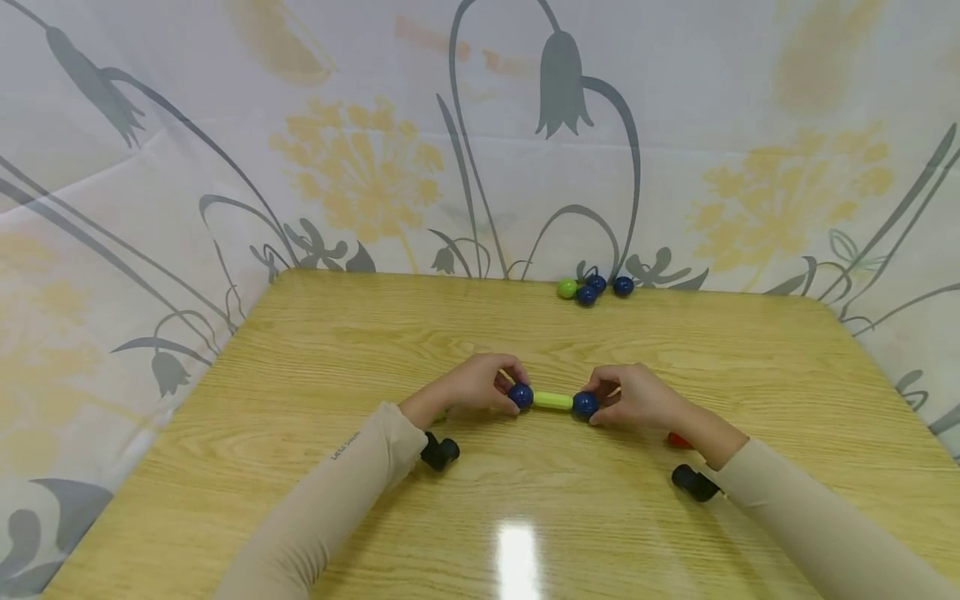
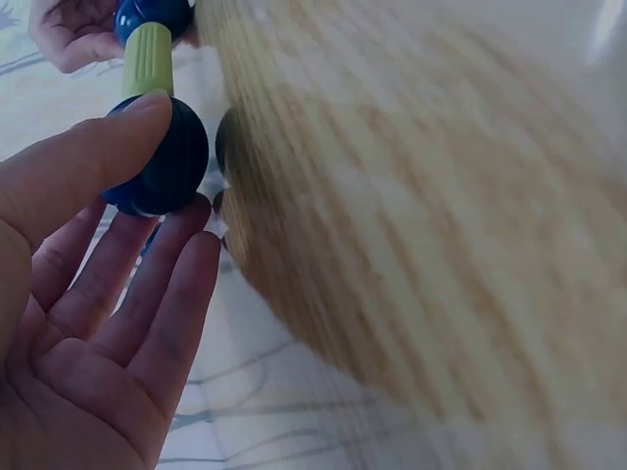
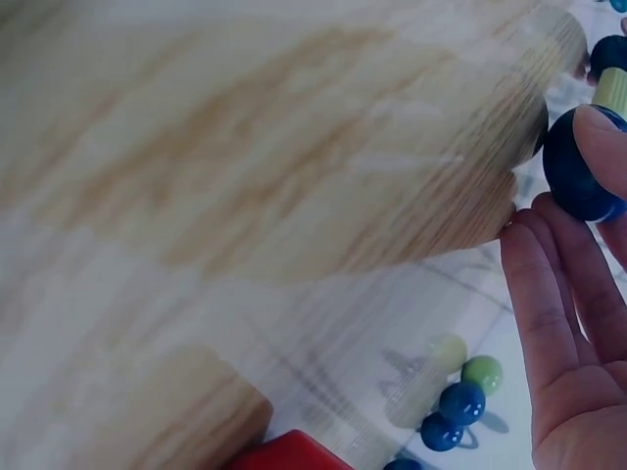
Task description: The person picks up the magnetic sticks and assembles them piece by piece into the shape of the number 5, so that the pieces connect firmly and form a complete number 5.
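Observation:
Near the middle of the table, a short light-green ribbed rod (image 1: 552, 401) joins two dark blue balls, one at each end. My left hand (image 1: 480, 385) pinches the left blue ball (image 1: 521, 396) between thumb and fingertips; the left wrist view shows the thumb over this ball (image 2: 176, 162) where the rod (image 2: 149, 59) meets it. At the other end, the right blue ball (image 1: 585, 405) is pinched by my right hand (image 1: 637, 396). In the right wrist view the thumb lies against that ball (image 3: 576, 171), with fingertips under it.
At the table's back edge lie a green ball (image 1: 567, 288) and several blue balls (image 1: 623, 286). A red piece (image 1: 679, 440) sits partly hidden behind my right wrist. A sliver of green (image 1: 441, 414) shows by my left wrist. Patterned cloth (image 1: 487, 167) hangs behind the wooden table (image 1: 360, 333).

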A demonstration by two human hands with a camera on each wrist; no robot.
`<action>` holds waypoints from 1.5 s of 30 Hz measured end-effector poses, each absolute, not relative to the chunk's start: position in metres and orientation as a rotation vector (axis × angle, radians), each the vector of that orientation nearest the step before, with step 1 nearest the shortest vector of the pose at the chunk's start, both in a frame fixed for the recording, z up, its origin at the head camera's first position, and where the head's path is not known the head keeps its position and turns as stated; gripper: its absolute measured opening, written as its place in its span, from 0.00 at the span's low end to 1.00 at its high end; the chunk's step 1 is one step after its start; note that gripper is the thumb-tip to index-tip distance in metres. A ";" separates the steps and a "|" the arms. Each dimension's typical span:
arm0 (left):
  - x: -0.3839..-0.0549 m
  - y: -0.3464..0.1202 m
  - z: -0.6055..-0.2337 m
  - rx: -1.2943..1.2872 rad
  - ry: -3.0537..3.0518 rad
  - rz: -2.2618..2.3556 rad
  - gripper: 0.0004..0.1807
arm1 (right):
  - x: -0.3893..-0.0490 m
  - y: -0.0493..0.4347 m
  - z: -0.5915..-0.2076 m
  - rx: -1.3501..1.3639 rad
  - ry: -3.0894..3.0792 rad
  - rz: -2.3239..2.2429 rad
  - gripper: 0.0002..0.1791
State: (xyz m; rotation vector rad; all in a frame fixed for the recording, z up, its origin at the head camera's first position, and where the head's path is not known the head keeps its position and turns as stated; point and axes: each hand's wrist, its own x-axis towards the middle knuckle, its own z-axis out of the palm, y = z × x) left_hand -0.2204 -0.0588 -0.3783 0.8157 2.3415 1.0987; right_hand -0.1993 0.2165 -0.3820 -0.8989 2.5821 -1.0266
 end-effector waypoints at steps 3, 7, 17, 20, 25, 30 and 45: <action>-0.220 -0.059 -0.379 0.832 2.347 1.093 0.18 | -0.199 0.217 -0.382 -0.889 2.583 -1.026 0.14; -0.219 -0.060 -0.378 0.846 2.339 1.109 0.19 | -0.199 0.218 -0.381 -0.892 2.591 -1.025 0.14; -0.221 -0.079 -0.374 0.886 2.418 1.125 0.17 | -0.198 0.220 -0.378 -0.879 2.591 -1.046 0.14; -0.221 -0.087 -0.373 0.893 2.439 1.128 0.18 | -0.197 0.221 -0.379 -0.866 2.575 -1.060 0.14; -0.219 -0.100 -0.371 0.867 2.469 1.125 0.16 | -0.197 0.222 -0.379 -0.865 2.594 -1.044 0.14; -0.217 -0.112 -0.371 0.850 2.481 1.104 0.14 | -0.195 0.222 -0.378 -0.859 2.600 -1.041 0.14; -0.215 -0.147 -0.369 0.753 2.480 1.041 0.15 | -0.194 0.215 -0.381 -0.883 2.615 -1.043 0.13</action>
